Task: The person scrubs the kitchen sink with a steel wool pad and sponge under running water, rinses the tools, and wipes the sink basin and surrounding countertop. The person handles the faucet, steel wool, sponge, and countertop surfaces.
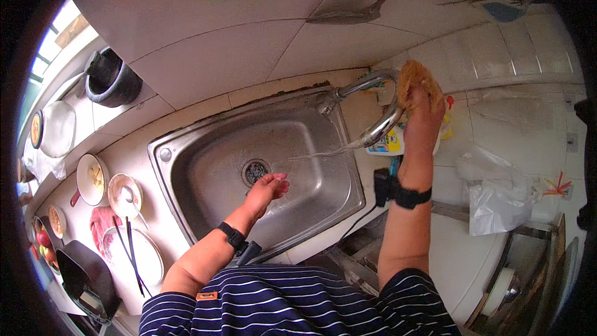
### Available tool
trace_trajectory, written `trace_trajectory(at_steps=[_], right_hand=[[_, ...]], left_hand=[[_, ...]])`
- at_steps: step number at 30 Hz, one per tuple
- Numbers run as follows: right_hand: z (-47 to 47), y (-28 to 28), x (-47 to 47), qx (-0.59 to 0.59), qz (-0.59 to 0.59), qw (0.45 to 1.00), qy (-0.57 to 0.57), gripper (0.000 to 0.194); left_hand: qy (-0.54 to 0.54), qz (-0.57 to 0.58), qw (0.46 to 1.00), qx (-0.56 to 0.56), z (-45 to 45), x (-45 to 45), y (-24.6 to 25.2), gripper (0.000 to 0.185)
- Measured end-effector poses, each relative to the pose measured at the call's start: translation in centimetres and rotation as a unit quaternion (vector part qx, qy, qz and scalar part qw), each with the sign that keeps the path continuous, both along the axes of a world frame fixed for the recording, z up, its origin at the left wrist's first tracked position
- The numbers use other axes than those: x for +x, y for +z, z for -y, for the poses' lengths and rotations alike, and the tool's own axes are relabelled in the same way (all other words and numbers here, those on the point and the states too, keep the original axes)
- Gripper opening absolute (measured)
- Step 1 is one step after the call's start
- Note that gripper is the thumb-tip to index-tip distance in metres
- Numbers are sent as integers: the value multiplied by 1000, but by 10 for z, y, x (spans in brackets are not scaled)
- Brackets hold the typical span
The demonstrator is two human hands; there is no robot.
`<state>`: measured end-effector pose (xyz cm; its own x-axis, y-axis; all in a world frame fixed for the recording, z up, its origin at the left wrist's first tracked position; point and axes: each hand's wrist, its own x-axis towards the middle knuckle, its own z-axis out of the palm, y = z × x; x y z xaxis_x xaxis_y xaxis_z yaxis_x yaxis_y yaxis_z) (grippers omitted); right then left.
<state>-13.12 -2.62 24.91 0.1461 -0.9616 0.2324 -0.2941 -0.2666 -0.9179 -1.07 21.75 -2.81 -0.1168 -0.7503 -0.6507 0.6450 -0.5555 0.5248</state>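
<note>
My right hand is closed around a tan fibrous scrubber, up beside the curved neck of a chrome faucet. Water runs from the spout into the stainless steel sink. Over the basin, near the drain, my left hand hangs with nothing in it and its fingers loosely bent. A bottle with a yellow label stands behind the spout, partly hidden by my right arm.
Left of the sink are stacked plates with black chopsticks, a bowl with a spoon, a small pan of pale pieces and a red cloth. A dark stone mortar sits on the ledge. A plastic bag hangs at the right.
</note>
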Motion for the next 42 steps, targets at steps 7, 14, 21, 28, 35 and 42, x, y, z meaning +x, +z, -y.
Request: trace_trajectory(at_steps=[7, 14, 21, 28, 35, 42], right_hand=[[60, -54, -13, -9, -72, 985, 157, 31], [79, -185, -9, 328, 179, 927, 31, 34], [109, -232, -31, 250, 88, 964, -26, 33], [73, -273, -20, -73, -467, 881, 29, 14], [4, -219, -32, -46, -444, 883, 145, 14], [30, -211, -15, -143, -405, 896, 111, 7]], left_hand=[[12, -6, 1000, 5, 5, -1, -7, 30], [15, 5, 1000, -3, 8, 2, -15, 31], [17, 13, 1000, 1, 12, 10, -21, 33], [23, 21, 999, 9, 13, 13, -20, 33], [23, 30, 999, -4, 13, 13, -20, 32], [22, 88, 996, 8, 4, 24, -30, 33]])
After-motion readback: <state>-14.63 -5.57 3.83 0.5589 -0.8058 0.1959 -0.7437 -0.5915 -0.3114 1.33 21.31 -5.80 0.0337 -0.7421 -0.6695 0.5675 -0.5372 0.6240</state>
